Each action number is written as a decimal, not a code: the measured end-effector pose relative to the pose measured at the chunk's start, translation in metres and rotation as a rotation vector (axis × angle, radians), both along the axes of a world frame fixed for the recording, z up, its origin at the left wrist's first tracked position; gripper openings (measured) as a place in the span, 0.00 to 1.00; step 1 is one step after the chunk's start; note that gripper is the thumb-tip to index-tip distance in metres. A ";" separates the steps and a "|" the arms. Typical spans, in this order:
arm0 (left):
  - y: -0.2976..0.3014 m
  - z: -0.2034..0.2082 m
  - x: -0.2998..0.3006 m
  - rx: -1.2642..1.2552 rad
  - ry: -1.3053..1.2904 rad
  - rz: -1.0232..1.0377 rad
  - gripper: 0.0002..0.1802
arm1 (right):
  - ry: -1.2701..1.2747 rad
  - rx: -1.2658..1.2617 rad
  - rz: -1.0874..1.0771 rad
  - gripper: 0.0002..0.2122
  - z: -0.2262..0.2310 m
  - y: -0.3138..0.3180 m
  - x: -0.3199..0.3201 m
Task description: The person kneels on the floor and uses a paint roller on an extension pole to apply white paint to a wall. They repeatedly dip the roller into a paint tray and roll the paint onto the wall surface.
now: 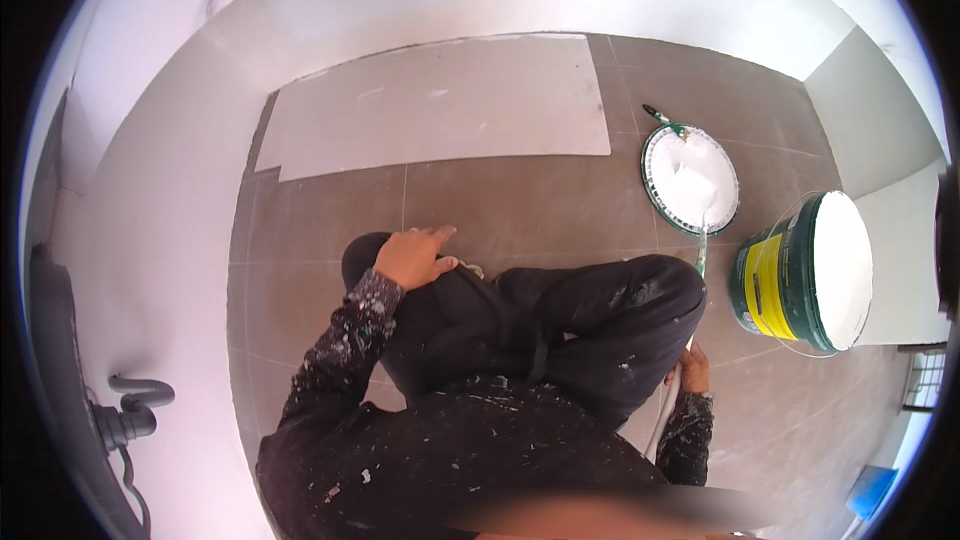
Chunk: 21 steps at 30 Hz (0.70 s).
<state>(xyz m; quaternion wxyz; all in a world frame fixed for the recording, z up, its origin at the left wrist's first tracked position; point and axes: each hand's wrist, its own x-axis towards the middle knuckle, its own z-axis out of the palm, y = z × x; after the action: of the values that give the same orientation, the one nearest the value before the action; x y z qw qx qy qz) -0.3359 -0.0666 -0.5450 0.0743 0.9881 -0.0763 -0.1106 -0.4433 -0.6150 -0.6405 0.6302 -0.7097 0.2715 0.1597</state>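
My left hand [412,257] rests on my left knee, fingers stretched out and thumb apart, holding nothing. Beside my right knee, my right hand [693,370] is closed around the lower end of a long, pale handle. It appears to belong to the brush [702,248] with a green-and-white shaft, partly hidden by my knee. The brush's far end reaches the near rim of a round lid [690,180] smeared with thick white paint. A second brush [657,116], dark-handled, lies across the lid's far edge. To the right, a green bucket [766,285] with a yellow band holds white paint.
A large pale panel [440,105] lies on the brown tiled floor [520,205] ahead. White walls stand in front and at left. Grey pipework [130,410] is at lower left; a blue container [872,490] sits at lower right. A pale, curved tube [664,420] runs by my right forearm.
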 end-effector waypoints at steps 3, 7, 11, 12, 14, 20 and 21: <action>0.002 -0.001 -0.003 0.054 -0.040 -0.048 0.25 | 0.014 -0.141 0.029 0.13 -0.004 0.006 -0.012; -0.005 -0.008 -0.003 0.191 -0.010 -0.016 0.25 | 0.084 -0.106 -0.037 0.14 -0.013 0.006 -0.019; -0.010 -0.015 0.005 0.161 0.040 -0.041 0.24 | -0.119 0.016 -0.017 0.15 -0.020 -0.001 -0.018; -0.008 -0.013 0.005 0.151 0.066 -0.050 0.25 | -0.066 -0.096 -0.003 0.16 -0.021 -0.003 -0.015; -0.004 -0.007 0.000 0.098 0.070 -0.065 0.25 | 0.131 -0.181 -0.079 0.15 -0.014 -0.002 -0.025; -0.059 -0.003 0.038 -0.757 0.013 0.089 0.21 | 0.041 -0.108 -0.155 0.14 0.039 0.011 -0.042; -0.080 -0.002 0.048 -0.878 0.037 0.031 0.21 | -0.079 -0.059 -0.133 0.14 0.052 0.012 -0.037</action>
<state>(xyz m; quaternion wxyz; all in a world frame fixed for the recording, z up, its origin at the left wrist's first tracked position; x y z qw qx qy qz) -0.2876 -0.1464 -0.5472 0.4902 0.8618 -0.1002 -0.0841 -0.4807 -0.6028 -0.5883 0.6284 -0.7141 0.2975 0.0813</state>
